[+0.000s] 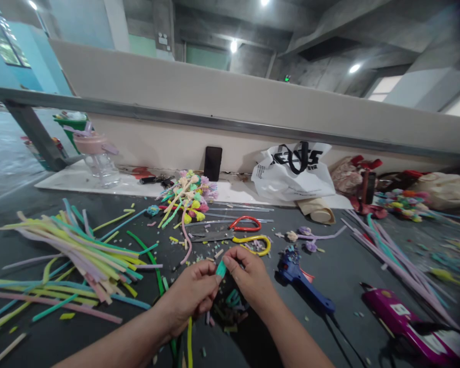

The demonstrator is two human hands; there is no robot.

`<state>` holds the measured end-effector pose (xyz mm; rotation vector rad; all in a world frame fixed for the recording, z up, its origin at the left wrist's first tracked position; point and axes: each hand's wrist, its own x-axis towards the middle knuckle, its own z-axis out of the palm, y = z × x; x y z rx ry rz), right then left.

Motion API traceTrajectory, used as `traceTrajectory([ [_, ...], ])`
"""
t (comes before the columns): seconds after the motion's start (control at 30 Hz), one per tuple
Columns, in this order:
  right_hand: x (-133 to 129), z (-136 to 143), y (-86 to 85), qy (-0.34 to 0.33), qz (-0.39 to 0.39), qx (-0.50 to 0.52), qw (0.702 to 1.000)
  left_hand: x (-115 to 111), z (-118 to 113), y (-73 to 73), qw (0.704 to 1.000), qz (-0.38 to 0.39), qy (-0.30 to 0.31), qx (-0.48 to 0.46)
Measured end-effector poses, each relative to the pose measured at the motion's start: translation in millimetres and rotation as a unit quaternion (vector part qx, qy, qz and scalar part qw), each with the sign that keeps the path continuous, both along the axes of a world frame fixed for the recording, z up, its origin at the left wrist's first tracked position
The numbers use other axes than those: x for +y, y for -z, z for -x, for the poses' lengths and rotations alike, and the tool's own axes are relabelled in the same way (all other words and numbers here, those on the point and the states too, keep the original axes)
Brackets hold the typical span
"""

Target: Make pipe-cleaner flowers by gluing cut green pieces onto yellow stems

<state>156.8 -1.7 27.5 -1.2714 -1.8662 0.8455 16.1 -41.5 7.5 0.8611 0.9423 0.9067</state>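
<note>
Near the middle of the dark tabletop, a small teal piece (221,269) is pinched between the fingertips of my left hand (193,294) and my right hand (249,278). Both hands are closed on it, almost touching. Just beyond them lie scissors (216,236) with one red and one yellow handle loop. Small cut bits (205,251) are scattered around the blades. Dark green and teal scraps (232,306) lie below my hands. A blue glue gun (304,283) rests to the right, beside a small purple fuzzy-stem piece (310,235).
Colourful fuzzy stems (76,250) are piled at left. Behind them stands a clear bottle (101,161). A flower bunch (191,194), a black phone (213,163) and a white bag (293,176) sit along the back. At right are purple stems (398,260) and a magenta tool (402,317).
</note>
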Motion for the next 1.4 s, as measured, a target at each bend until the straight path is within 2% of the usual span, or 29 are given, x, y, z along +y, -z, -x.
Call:
traceTrajectory([
  [0.23, 0, -1, 3.2, -0.004, 0.006, -0.012, 1.000, -1, 1, -3.5, 1.000, 0.004, 0.004, 0.021],
  [0.5, 3, -3, 4.1, -0.020, 0.036, 0.046, 0.998, 0, 1, -2.0, 1.000, 0.014, 0.005, 0.014],
  [0.6, 3, -7, 2.0, -0.055, 0.071, 0.097, 0.991, 1, 3, -4.1, 1.000, 0.015, 0.012, -0.003],
  [0.77, 3, -8, 1.6, -0.134, 0.161, 0.190, 0.959, 1, 9, -13.3, 0.997, 0.043, 0.037, -0.045],
  [0.9, 4, -5, 2.4, -0.122, 0.171, 0.194, 0.958, 1, 8, -14.5, 0.997, 0.044, 0.045, -0.035],
  [1.1, 5, -6, 4.5, -0.100, 0.145, 0.153, 0.972, 0, 2, -8.0, 1.000, 0.025, 0.014, 0.001],
  [1.4, 5, -8, 6.5, -0.096, 0.155, 0.148, 0.972, 0, 5, -10.6, 0.999, 0.027, 0.028, -0.018],
])
